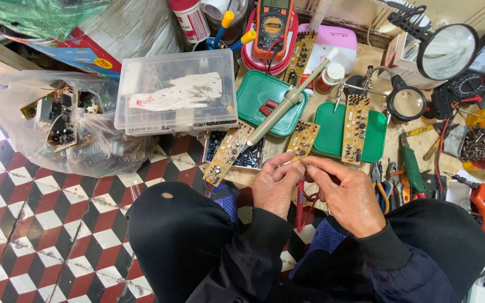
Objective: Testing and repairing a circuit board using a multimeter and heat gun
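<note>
Both hands meet just above the lap: the left hand (276,188) pinches the lower end of a yellow circuit board (302,140), its long axis pointing away; the right hand (346,193) closes its fingertips on something tiny beside it.

Red-white labelled can (191,19) top centre, blue-red box (82,55) top left, orange multimeter's grey screen (275,3).
</note>
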